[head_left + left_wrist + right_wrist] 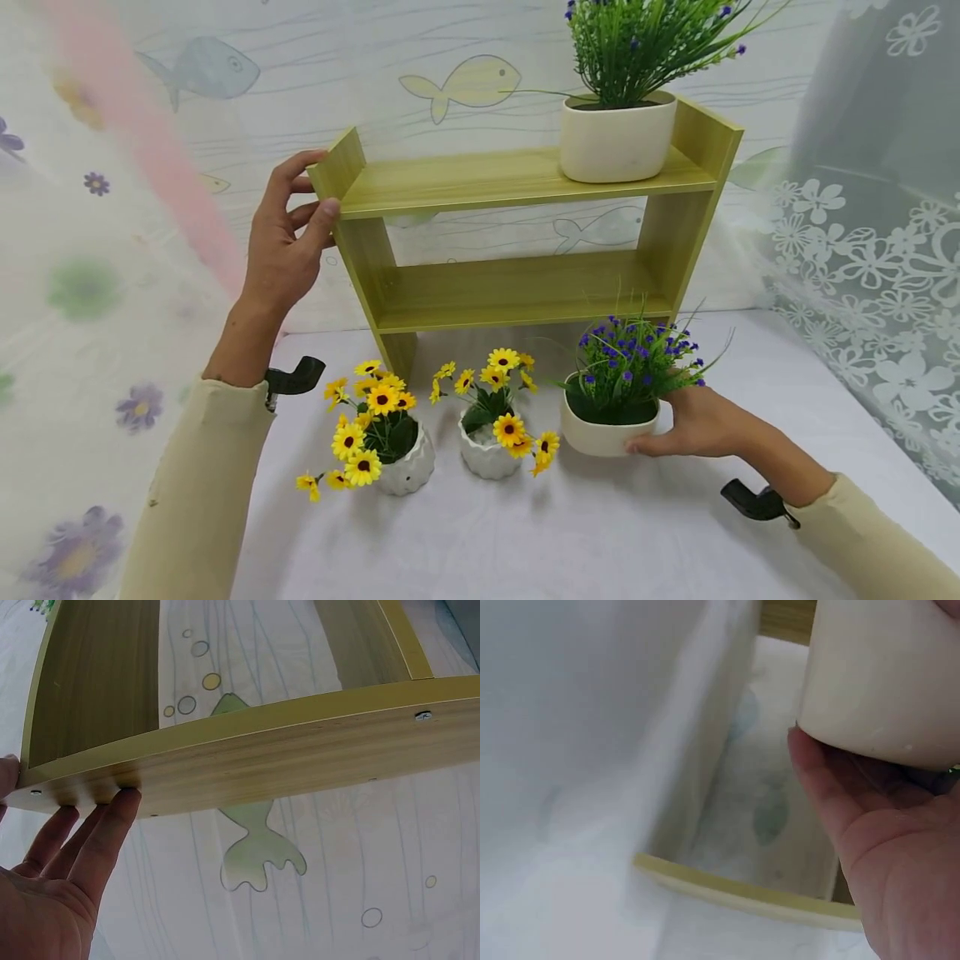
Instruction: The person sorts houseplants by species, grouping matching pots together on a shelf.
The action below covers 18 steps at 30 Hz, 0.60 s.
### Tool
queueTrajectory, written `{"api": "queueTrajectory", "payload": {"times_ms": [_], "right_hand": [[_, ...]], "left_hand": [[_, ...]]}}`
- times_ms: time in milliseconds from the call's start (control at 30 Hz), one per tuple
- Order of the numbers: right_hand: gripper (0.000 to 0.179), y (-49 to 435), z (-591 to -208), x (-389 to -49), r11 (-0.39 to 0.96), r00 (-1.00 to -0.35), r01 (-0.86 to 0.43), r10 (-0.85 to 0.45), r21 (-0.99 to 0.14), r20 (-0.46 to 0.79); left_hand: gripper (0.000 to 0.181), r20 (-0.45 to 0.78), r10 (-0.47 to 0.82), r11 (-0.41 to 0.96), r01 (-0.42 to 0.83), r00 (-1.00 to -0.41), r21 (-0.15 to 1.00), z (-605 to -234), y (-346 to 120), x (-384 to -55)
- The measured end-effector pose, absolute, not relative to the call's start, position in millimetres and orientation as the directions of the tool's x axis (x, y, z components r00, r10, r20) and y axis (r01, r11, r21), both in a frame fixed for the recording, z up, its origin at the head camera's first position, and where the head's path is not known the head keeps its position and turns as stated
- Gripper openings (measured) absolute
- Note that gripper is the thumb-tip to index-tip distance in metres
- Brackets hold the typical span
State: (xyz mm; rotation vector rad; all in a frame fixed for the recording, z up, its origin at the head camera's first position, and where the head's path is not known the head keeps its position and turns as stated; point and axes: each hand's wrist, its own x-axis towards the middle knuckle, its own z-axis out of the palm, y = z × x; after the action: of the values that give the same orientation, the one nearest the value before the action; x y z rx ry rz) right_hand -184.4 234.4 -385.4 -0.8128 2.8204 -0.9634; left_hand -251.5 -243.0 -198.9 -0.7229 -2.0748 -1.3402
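Pinching the lower purple-flowered planter point(600, 437) with my right hand point(708, 423), in front of the right end of the shelf point(487, 292), I reckon from afar that it's light, rigid and slightly slick, best held low round its wall. My left hand point(285, 242) pinches the shelf's upper left side, thumb in front, fingers outside. White cloth point(480, 542) lies beneath; fish-printed fabric point(315, 75) hangs behind.

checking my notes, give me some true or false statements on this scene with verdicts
The right hand holds a white oval pot of purple flowers. True.
The left hand also holds a pot. False: it touches the olive-yellow wooden two-board shelf.
Two small white textured pots of yellow flowers stand on the white cloth. True.
The white oval pot of tall greenery stands on the lower board. False: the upper board.
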Motion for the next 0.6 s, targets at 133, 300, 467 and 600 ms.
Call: {"api": "queueTrajectory", "payload": {"times_ms": [133, 300, 467, 600], "right_hand": [[0.103, 230.8, -368.2, -185.5, 0.664, -0.847, -0.494, -0.513, -0.561, 0.14], [0.105, 224.4, -347.7, -187.7, 0.637, -0.812, -0.566, -0.54, -0.523, 0.221], [0.108, 216.9, -325.8, -189.5, 0.627, -0.788, -0.61, -0.546, -0.484, 0.285], [0.108, 208.3, -307.5, -194.8, 0.554, -0.736, -0.672, -0.569, -0.492, 0.365]], "left_hand": [[0.049, 0.704, 0.133, 0.323, 0.702, -0.698, 0.635, -198.5, -242.6, -249.4], [0.049, 0.702, 0.133, 0.335, 0.699, -0.699, 0.632, -198.8, -241.7, -247.3], [0.05, 0.703, 0.131, 0.343, 0.697, -0.699, 0.629, -198.8, -240.6, -248.0], [0.05, 0.707, 0.129, 0.354, 0.699, -0.695, 0.622, -198.7, -240.2, -247.9]]}}
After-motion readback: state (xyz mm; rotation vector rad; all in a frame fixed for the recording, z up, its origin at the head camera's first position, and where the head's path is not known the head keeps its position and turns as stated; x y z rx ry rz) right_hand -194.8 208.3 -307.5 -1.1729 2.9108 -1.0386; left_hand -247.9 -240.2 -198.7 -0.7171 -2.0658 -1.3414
